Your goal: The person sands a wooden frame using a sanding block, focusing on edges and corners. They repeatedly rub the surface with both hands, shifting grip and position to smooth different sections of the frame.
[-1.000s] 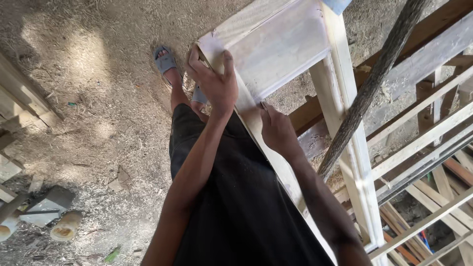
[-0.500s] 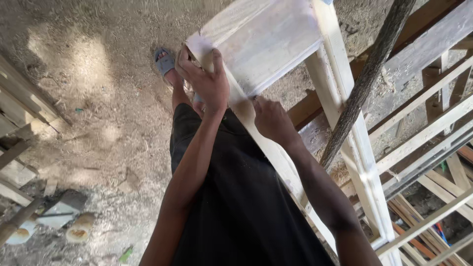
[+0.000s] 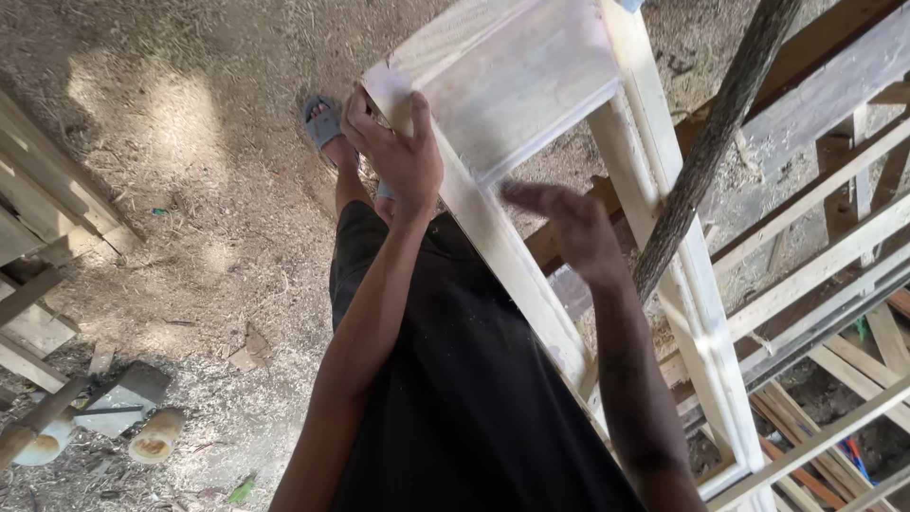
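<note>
A pale, white-primed wooden frame (image 3: 531, 95) with a solid panel at its top leans in front of me. My left hand (image 3: 398, 156) grips its upper left corner, fingers curled over the edge. My right hand (image 3: 569, 228) is off the wood, blurred, hovering with fingers spread in the opening between the frame's two side rails. My black-clothed legs and a foot in a blue sandal (image 3: 322, 123) show below the frame.
Sawdust-covered ground (image 3: 190, 190) lies to the left. Wooden slats (image 3: 38, 190) stand at the left edge, with tools and short round pieces (image 3: 156, 434) at lower left. A dark pole (image 3: 711, 142) and stacked wooden frames (image 3: 834, 265) crowd the right.
My right hand has come off the frame's left rail and moved right into the opening. The left hand keeps its hold on the corner.
</note>
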